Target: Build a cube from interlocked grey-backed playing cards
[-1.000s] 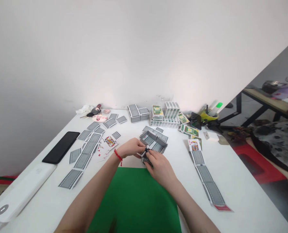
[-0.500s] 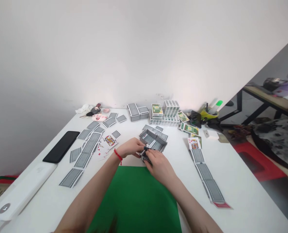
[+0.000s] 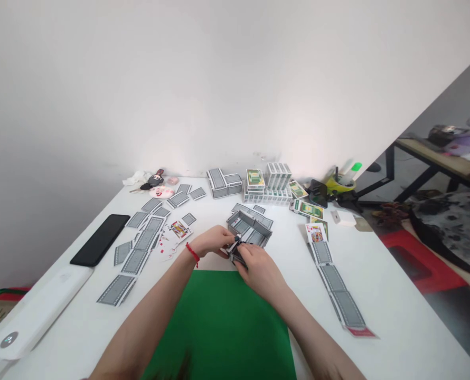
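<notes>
My left hand (image 3: 210,242), with a red string at the wrist, and my right hand (image 3: 259,269) meet at the middle of the white table (image 3: 397,295). Both pinch a small bundle of grey-backed playing cards (image 3: 237,254) between the fingertips, just beyond the far edge of a green mat (image 3: 223,327). Right behind the hands stands a low box-like structure of grey-backed cards (image 3: 251,229); the held cards almost touch its near side.
Rows of face-down cards (image 3: 138,253) lie left, another row (image 3: 338,290) right. Card packs and boxes (image 3: 269,184) stand at the back. A black phone (image 3: 100,238) and a white device (image 3: 33,316) lie at the left edge. A yellow-green holder (image 3: 340,184) sits back right.
Both hands stay together on the cards, with only slight finger shifts. The view has crept a little.
</notes>
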The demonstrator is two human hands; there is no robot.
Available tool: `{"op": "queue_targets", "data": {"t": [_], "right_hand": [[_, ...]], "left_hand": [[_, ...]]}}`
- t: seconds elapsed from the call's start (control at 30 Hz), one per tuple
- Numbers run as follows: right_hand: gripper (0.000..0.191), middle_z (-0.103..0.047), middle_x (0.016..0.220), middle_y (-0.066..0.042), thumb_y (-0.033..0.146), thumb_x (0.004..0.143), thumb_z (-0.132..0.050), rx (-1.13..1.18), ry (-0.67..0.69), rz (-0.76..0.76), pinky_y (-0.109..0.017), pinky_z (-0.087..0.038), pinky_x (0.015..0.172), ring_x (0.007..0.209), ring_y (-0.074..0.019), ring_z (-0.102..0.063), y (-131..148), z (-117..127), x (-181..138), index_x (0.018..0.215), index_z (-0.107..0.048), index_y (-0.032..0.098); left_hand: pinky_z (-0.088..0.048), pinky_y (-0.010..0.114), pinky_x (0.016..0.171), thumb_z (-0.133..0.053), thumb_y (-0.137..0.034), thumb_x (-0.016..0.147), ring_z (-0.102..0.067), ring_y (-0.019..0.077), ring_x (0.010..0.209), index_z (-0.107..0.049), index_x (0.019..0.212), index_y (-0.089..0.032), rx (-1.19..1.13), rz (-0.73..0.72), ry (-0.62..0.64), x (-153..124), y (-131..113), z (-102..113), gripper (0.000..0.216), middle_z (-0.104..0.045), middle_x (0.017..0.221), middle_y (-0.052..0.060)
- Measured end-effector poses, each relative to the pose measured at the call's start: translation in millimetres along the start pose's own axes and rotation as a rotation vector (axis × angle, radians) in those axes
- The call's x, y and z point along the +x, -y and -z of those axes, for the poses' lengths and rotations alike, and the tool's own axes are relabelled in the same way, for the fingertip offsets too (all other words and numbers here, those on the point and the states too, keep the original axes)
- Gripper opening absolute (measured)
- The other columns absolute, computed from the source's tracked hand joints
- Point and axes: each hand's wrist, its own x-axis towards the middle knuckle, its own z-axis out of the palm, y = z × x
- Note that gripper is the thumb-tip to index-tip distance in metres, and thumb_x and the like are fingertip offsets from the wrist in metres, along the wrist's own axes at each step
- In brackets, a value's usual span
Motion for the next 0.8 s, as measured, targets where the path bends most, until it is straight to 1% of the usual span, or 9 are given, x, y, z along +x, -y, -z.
{"op": "queue_targets", "data": {"t": [0.17,0.37,0.5,0.8], "right_hand": [[0.01,-0.064,0.093,-0.011,0.015,0.083,-0.052,0.004,0.02,0.006,-0.036,-0.047,0.079,0.088,-0.0235,-0.059,0.6,2.2,2.5,0.093,-0.054,0.014],[0.009,-0.064,0.093,-0.011,0.016,0.084,-0.051,-0.003,0.051,-0.01,-0.035,-0.047,0.078,0.088,-0.0232,-0.059,1.4,3.8,4.5,0.093,-0.053,0.015],[0.01,-0.064,0.093,-0.01,0.016,0.083,-0.052,-0.001,0.055,-0.008,-0.035,-0.047,0.077,0.087,-0.0231,-0.059,1.2,3.0,4.1,0.093,-0.053,0.015],[0.005,-0.063,0.089,-0.009,0.017,0.083,-0.051,-0.02,0.058,-0.016,-0.034,-0.046,0.074,0.084,-0.0224,-0.058,0.4,0.9,2.8,0.088,-0.052,0.016]], "left_hand": [[-0.054,0.029,0.06,-0.061,-0.043,0.06,-0.055,0.0153,0.067,-0.061,0.062,-0.011,0.011,-0.005,-0.01,0.2,0.7,-1.2,0.032,-0.058,0.063,0.002],[-0.054,0.029,0.061,-0.066,-0.047,0.059,-0.057,0.0157,0.069,-0.063,0.066,-0.01,-0.017,0.008,0.004,-1.6,-0.2,-2.1,0.038,-0.061,0.067,0.004],[-0.053,0.028,0.06,-0.066,-0.049,0.059,-0.057,0.0154,0.068,-0.063,0.066,-0.01,0.016,0.007,-0.011,-1.9,-1.1,-2.3,0.039,-0.061,0.068,0.005],[-0.052,0.025,0.057,-0.06,-0.042,0.064,-0.056,0.0149,0.066,-0.06,0.062,-0.011,0.09,-0.018,-0.034,-1.3,-1.9,-5.0,0.032,-0.059,0.063,0.003]]}}
